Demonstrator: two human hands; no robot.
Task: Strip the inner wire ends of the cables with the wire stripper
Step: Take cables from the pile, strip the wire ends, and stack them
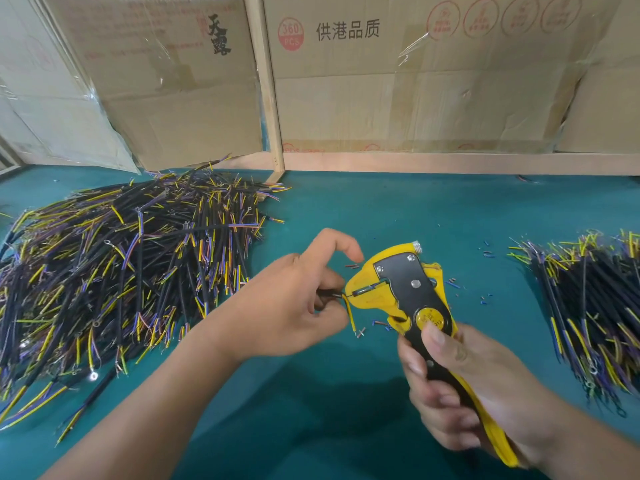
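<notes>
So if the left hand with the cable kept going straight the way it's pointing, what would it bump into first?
Most likely the wire stripper. The left hand points right with its cable, and the stripper's yellow head sits right in front of its fingertips, held by the right hand.

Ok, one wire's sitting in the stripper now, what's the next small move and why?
Probably squeeze the handles: the right hand grips the wire stripper, and the left hand holds the cable with one wire fed into its head.
</notes>
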